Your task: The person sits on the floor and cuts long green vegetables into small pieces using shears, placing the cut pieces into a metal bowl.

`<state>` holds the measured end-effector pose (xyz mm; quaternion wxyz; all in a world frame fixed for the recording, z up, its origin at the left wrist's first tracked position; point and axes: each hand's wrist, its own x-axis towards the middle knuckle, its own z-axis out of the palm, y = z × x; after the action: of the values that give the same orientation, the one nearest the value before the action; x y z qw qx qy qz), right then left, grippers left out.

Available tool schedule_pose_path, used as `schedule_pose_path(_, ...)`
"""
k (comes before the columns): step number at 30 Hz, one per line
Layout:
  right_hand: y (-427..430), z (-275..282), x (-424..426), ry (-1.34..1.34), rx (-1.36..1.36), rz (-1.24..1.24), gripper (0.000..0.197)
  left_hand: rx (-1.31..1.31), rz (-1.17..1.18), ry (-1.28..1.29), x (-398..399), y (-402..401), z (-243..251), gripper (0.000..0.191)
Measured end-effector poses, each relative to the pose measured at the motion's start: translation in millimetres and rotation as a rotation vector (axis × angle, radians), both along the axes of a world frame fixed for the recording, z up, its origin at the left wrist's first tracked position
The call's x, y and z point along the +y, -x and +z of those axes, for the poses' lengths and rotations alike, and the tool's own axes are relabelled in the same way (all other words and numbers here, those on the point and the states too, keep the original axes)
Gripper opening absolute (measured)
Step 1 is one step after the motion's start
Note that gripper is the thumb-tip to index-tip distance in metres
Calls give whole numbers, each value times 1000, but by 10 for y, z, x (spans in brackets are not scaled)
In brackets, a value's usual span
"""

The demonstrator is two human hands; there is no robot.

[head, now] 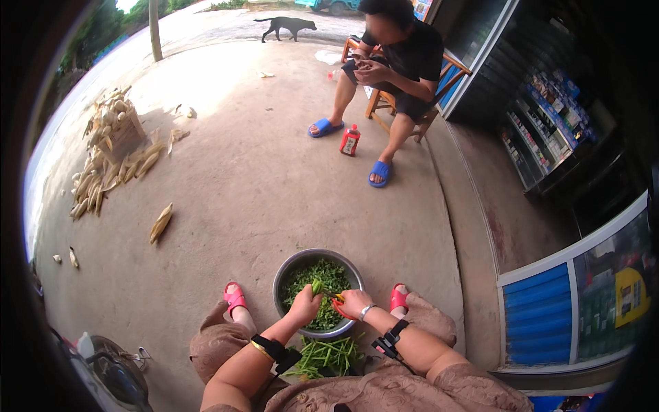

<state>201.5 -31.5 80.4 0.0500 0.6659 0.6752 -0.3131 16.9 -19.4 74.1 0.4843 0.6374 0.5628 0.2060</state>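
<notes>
Over a round metal basin (pixel 278 296), my left hand (pixel 305 307) grips a bunch of green stalks (pixel 317 285). My right hand (pixel 355 304) is closed around scissors with red and yellow handles (pixel 337 303), whose blades point at the bunch. Chopped green leaves (pixel 328 273) fill much of the basin. Between the basin and my lap lies a pile of long cut green stems (pixel 329 355).
A seated person (pixel 406 62) on a wooden chair faces me, a red bottle (pixel 350 140) by their feet. Corn ears (pixel 116 165) are heaped at the left, with one loose ear (pixel 161 223) nearer. A black dog (pixel 288 26) stands far back. A shop doorway lies right.
</notes>
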Motion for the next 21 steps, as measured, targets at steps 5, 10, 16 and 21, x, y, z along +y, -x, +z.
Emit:
schedule_pose_path(5,-18,30,-66,33,6,-8,44,17,-19,25,-20,-36,17,26)
schedule_pose_path(10,-37,54,-87,45,10,-5,46,36,-40,4,-43,-75,54,26)
schedule_pose_path(16,-31,76,-116,49,-2,-28,47,39,-54,4,-66,-65,4,25)
schedule_pose_path(21,-163,-29,-116,-78,88,-149,46,0,-47,-6,-35,-100,-23,25)
